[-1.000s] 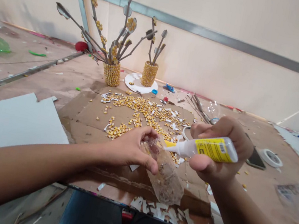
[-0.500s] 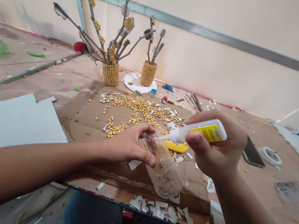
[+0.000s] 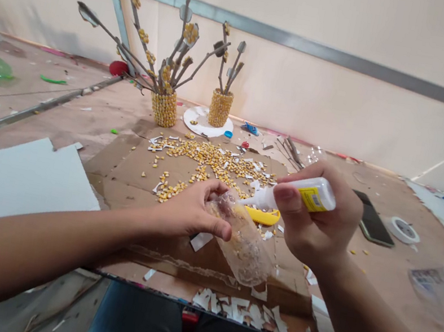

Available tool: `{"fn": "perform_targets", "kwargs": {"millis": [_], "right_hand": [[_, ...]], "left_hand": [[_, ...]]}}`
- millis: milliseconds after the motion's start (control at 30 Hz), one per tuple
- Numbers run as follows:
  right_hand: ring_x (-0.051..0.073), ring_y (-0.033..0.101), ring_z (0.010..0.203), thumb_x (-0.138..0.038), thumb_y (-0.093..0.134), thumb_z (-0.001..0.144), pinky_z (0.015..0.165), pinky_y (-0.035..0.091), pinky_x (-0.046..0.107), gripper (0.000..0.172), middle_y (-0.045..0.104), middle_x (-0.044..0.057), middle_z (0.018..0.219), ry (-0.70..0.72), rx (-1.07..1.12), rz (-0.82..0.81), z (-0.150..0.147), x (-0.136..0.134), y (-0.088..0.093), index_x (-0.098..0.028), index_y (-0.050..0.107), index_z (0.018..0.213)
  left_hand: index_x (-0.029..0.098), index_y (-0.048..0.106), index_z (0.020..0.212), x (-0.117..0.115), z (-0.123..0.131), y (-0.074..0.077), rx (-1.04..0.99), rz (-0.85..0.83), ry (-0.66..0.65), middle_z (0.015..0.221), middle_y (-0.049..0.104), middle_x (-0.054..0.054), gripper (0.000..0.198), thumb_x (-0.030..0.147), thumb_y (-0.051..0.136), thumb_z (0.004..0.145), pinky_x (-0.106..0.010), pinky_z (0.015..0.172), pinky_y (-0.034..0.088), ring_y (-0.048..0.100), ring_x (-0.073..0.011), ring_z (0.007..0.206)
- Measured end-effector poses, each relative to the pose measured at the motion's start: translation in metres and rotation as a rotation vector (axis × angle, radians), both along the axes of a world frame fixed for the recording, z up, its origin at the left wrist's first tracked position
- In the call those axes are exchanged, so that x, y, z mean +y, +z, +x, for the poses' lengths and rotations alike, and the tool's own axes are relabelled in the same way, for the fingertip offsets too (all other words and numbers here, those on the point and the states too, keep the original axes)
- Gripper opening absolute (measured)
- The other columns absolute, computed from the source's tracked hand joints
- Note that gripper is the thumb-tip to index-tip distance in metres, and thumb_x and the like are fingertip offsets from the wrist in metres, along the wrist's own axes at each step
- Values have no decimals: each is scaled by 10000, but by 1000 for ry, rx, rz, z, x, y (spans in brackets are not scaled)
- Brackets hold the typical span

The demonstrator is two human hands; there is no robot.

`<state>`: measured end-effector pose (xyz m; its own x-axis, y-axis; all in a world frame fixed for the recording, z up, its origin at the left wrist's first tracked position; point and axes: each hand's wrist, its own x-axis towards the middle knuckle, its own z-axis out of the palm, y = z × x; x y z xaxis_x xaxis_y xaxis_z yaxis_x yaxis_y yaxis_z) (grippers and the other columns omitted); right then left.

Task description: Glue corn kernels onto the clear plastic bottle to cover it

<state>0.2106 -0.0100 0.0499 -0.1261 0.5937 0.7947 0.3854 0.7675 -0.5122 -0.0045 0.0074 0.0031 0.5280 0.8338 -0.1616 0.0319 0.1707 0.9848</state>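
My left hand (image 3: 201, 211) grips the upper end of a clear plastic bottle piece (image 3: 247, 250), which slants down to the right above the cardboard. In my right hand (image 3: 319, 223) is a white glue bottle (image 3: 307, 193) with a yellow label. Its nozzle points left and down at the plastic's upper rim; whether it touches I cannot tell. Behind my hands, loose corn kernels (image 3: 207, 155) mixed with paper scraps lie spread on the cardboard (image 3: 119, 162). A yellow-handled tool (image 3: 262, 216), probably a cutter, lies partly hidden behind the plastic.
Two kernel-covered pots with twigs stand at the back: a larger one (image 3: 163, 110) and a smaller one (image 3: 220, 109) on a white plate (image 3: 195, 121). To the right lie a phone (image 3: 373, 218) and a tape roll (image 3: 403, 229). White board (image 3: 20, 188) lies left; paper strips (image 3: 237, 310) line the front edge.
The plastic piece has turned and its lower end has risen slightly in my left hand. My right hand has tilted the glue bottle a little, with its nozzle shifted slightly right and up.
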Motion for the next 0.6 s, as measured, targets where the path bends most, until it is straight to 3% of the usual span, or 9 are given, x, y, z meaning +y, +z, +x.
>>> {"fn": "perform_targets", "kwargs": {"millis": [600], "right_hand": [[106,376,423,-357,761,980,375,292,296,271,554,-50,582,-90,-84,46,1,-3,2,-260,581,802]], "left_hand": [[160,650,1094,-2,0,-2,-70,-76,-24,1019,755,-81,939,650,1043,395,-345,851,523,715,-267,944]]}}
